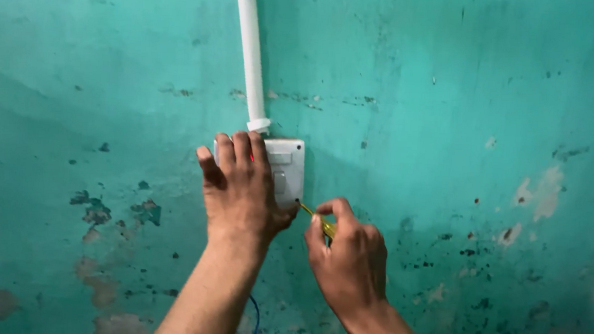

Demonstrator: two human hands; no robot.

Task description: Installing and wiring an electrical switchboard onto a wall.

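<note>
We see a teal, flaking wall (pixel 78 74). Our left hand (pixel 241 191) lies spread flat over a white switch box (pixel 289 170) mounted below a white conduit pipe (pixel 251 56), seemingly steadying it. Just right, our right hand (pixel 350 254) pinches a yellow-handled screwdriver (pixel 318 220), its tip touching the box's lower right corner. A blue wire (pixel 255 317) hangs below. What the box holds is hidden.

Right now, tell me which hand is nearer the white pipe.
Left. The left hand lies on the switch box just under the white pipe; the right hand is lower, right.
</note>
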